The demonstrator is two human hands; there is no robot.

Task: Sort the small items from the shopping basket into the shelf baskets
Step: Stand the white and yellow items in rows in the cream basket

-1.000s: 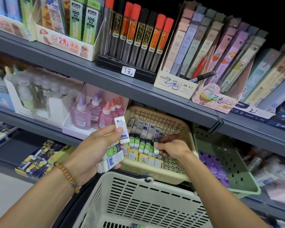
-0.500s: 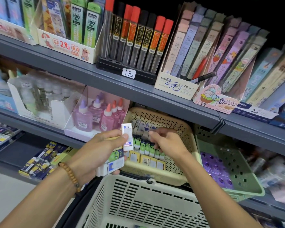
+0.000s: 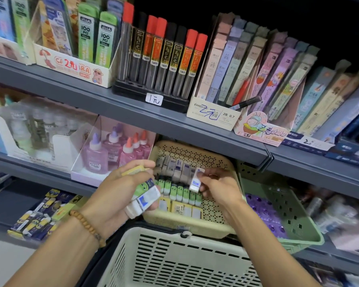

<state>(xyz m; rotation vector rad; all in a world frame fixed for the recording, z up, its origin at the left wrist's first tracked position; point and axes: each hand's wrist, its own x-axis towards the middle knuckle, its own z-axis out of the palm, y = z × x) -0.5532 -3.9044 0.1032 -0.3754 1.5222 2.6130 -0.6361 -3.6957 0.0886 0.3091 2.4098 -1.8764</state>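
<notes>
My left hand (image 3: 114, 195) grips a bunch of small erasers (image 3: 145, 197): a yellow one on top, a green one and white-and-blue ones below. My right hand (image 3: 218, 189) pinches a single white-and-blue eraser (image 3: 195, 182) above the beige perforated shelf basket (image 3: 214, 226). That basket holds rows of grey-white, green and yellow erasers. The cream shopping basket (image 3: 174, 259) sits directly below my hands, its inside mostly out of view.
A green shelf basket (image 3: 294, 222) with purple items stands right of the beige one. Pink glue bottles (image 3: 112, 152) in a box stand to the left. The grey shelf edge (image 3: 195, 131) overhangs the baskets, with pencil-lead tubes and boxes above.
My right hand left the basket's erasers, came up to my left hand and took the white-and-blue eraser from its fingertips. It now holds that eraser over the beige basket.
</notes>
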